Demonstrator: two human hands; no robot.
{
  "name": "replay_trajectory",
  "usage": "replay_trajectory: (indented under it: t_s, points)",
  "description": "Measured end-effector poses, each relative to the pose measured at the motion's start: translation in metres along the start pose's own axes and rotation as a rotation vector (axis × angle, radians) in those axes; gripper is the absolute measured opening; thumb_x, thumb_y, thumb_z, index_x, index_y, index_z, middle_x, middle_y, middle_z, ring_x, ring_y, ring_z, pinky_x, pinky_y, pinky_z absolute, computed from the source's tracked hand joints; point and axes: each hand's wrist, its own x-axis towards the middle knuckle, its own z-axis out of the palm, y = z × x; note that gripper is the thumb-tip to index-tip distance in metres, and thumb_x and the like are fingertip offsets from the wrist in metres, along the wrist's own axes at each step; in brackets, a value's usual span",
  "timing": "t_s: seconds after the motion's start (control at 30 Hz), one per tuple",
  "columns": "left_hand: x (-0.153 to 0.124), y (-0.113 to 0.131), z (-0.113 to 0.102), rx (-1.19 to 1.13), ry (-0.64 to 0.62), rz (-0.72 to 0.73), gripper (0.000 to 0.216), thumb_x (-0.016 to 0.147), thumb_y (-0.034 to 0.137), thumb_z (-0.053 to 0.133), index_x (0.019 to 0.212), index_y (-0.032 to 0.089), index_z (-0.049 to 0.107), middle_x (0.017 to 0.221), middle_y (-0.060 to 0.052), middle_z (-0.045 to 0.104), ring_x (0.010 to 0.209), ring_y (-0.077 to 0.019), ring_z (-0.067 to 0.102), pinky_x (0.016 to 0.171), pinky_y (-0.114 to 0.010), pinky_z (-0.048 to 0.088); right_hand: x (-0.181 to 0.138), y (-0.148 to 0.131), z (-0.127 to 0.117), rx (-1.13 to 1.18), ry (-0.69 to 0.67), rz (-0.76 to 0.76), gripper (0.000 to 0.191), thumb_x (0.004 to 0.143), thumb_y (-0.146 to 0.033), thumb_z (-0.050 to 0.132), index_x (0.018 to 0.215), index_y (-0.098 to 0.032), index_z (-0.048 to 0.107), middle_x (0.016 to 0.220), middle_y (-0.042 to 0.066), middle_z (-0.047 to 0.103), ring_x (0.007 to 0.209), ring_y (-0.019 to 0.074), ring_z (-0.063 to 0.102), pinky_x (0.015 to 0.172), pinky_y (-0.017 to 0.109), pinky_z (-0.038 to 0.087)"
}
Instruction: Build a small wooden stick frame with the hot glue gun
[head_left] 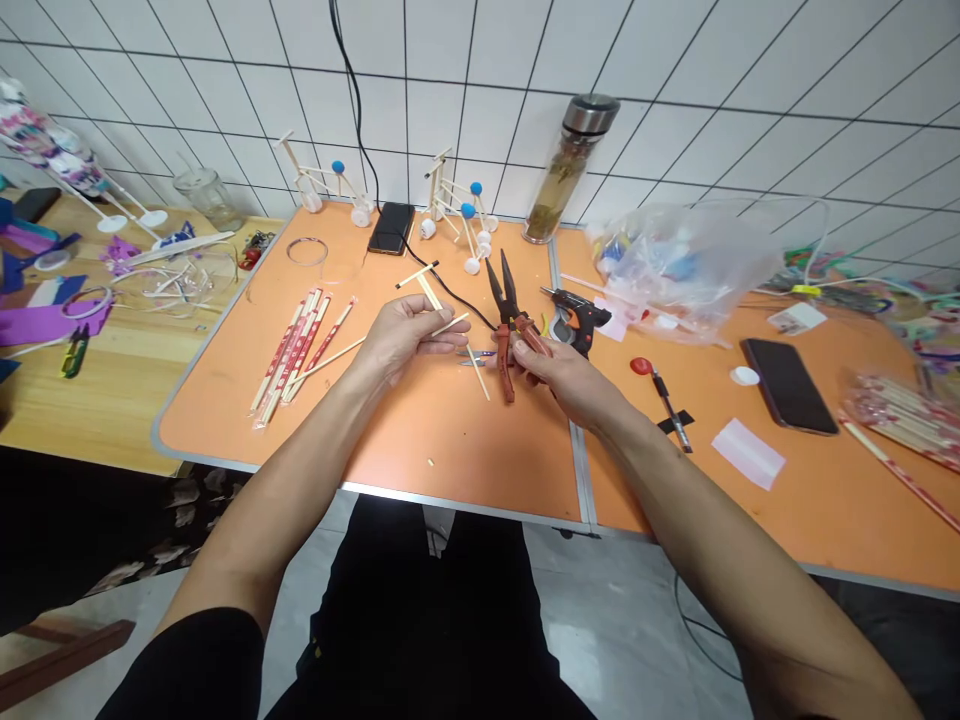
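Observation:
My left hand (409,335) pinches a small frame of joined wooden sticks (429,288), with a dark-ended crosspiece at its top. My right hand (566,380) is wrapped round the red handles of long-nose pliers (508,315), whose jaws point away from me and are slightly apart. Between the hands a loose thin stick (478,374) slants downward, and small scissors (474,358) lie partly hidden. Left of my left hand are several chopsticks in red-and-clear wrappers (300,350). A black glue gun (577,318) lies just beyond my right hand.
Stick models with blue balls (469,211) stand along the tiled wall beside a phone (391,228) and a tall tea bottle (566,170). On the right are a plastic bag (675,260), a pen (670,408) and another phone (789,385). A black cable (442,285) crosses the orange table.

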Motion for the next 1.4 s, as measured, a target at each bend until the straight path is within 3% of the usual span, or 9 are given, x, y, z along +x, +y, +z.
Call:
replay_trajectory:
  t_s: [0.13, 0.3, 0.5, 0.67, 1.07, 1.4]
  points:
    - [-0.002, 0.002, 0.001, 0.011, 0.013, 0.018, 0.019, 0.090, 0.024, 0.087, 0.088, 0.014, 0.071, 0.095, -0.014, 0.087, 0.078, -0.0197, 0.086, 0.071, -0.024, 0.067, 0.004, -0.001, 0.009, 0.054, -0.100, -0.013, 0.059, 0.095, -0.076, 0.076, 0.122, -0.023, 0.078, 0.120, 0.011, 0.083, 0.105, 0.0276, 0.075, 0.095, 0.041, 0.056]
    - [-0.003, 0.003, 0.004, 0.020, 0.009, 0.019, 0.022, 0.089, 0.025, 0.090, 0.089, 0.014, 0.070, 0.091, -0.012, 0.086, 0.074, -0.0187, 0.085, 0.070, -0.024, 0.066, 0.000, -0.002, 0.017, -0.001, -0.133, -0.071, 0.063, 0.092, -0.082, 0.076, 0.116, -0.024, 0.073, 0.102, 0.009, 0.076, 0.077, 0.0232, 0.067, 0.080, 0.041, 0.057]
    - [-0.004, 0.004, 0.006, 0.042, 0.013, 0.001, 0.018, 0.091, 0.023, 0.086, 0.089, 0.014, 0.071, 0.089, -0.011, 0.086, 0.074, -0.0177, 0.085, 0.071, -0.023, 0.066, 0.000, -0.004, 0.019, -0.181, -0.105, -0.111, 0.068, 0.093, -0.091, 0.064, 0.099, -0.023, 0.068, 0.091, 0.009, 0.070, 0.084, 0.0263, 0.066, 0.076, 0.039, 0.052]
    - [-0.005, 0.004, 0.007, 0.050, 0.017, -0.011, 0.022, 0.089, 0.026, 0.090, 0.089, 0.015, 0.070, 0.093, -0.011, 0.086, 0.080, -0.0190, 0.086, 0.073, -0.024, 0.067, 0.000, -0.005, 0.018, -0.300, -0.084, -0.135, 0.072, 0.096, -0.092, 0.057, 0.103, -0.021, 0.068, 0.094, 0.009, 0.070, 0.086, 0.0266, 0.064, 0.081, 0.040, 0.049]
    - [-0.005, 0.004, 0.007, 0.024, 0.033, -0.023, 0.030, 0.090, 0.025, 0.093, 0.084, 0.015, 0.065, 0.092, -0.012, 0.086, 0.081, -0.0207, 0.086, 0.074, -0.026, 0.068, -0.001, -0.011, 0.019, -0.489, -0.031, -0.133, 0.051, 0.104, -0.069, 0.053, 0.110, -0.022, 0.070, 0.112, 0.013, 0.080, 0.103, 0.0363, 0.071, 0.092, 0.047, 0.049]
    - [-0.003, 0.001, 0.005, 0.050, 0.033, -0.018, 0.030, 0.091, 0.025, 0.090, 0.082, 0.016, 0.063, 0.090, -0.012, 0.085, 0.080, -0.0207, 0.086, 0.072, -0.026, 0.068, -0.001, -0.008, 0.021, -0.521, -0.018, -0.144, 0.048, 0.106, -0.061, 0.053, 0.123, -0.020, 0.074, 0.124, 0.013, 0.083, 0.113, 0.0388, 0.074, 0.099, 0.050, 0.052]
